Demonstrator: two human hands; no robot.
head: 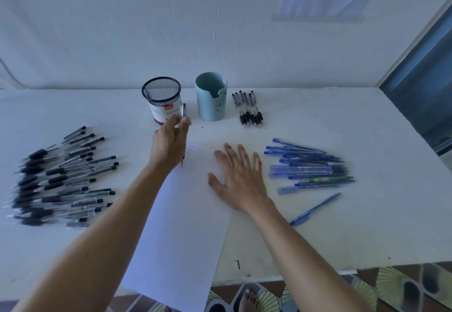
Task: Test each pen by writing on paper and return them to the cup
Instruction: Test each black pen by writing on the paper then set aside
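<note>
My left hand [170, 144] pinches a clear pen with a black grip [183, 113], held nearly upright, tip down over the top left of the white paper sheet [181, 233]. A few small scribbles [190, 149] mark the sheet beside the hand. My right hand [238, 177] lies flat with fingers spread on the sheet's upper right edge. Behind stand a black mesh cup [162, 99] with a white label and a light blue cup [211, 96], both looking empty from here.
Several black pens [61, 179] lie heaped at the left. Several blue pens [310, 167] lie at the right, one more blue pen [315, 209] apart nearer me. A small row of black-grip pens [248, 108] sits by the blue cup. The table edge [293, 276] is near.
</note>
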